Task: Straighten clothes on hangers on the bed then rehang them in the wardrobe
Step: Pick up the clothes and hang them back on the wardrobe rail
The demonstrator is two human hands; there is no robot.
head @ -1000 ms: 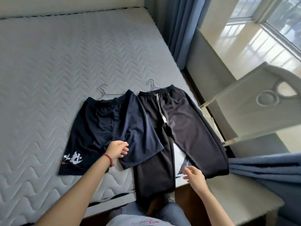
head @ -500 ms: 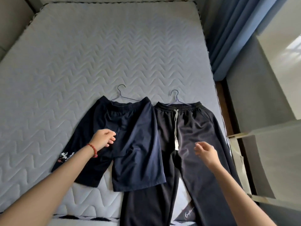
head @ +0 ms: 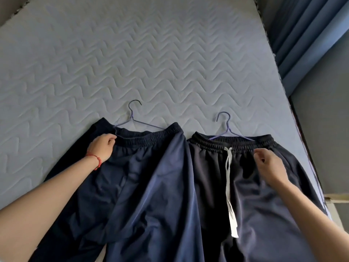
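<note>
Navy shorts [head: 151,176] and dark trousers [head: 245,186] lie side by side on the bed [head: 132,53], waistbands far, legs running near. The left hand [head: 102,148] pinches the shorts' hanger [head: 136,120] wire; the right hand [head: 268,165], loosely curled and empty, hovers just short of the trousers' hanger [head: 226,127].

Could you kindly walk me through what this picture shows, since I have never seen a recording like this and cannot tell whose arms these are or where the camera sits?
No machine here: a person wears one camera on the head, looking down at their own bare hands. On the bed lie navy shorts and dark trousers with a white drawstring, each on a wire hanger. The left hand, with a red bracelet at the wrist, is closed at the shorts' waistband by the hanger wire. The right hand is loosely curled above the trousers; whether it grips anything is unclear.
</note>
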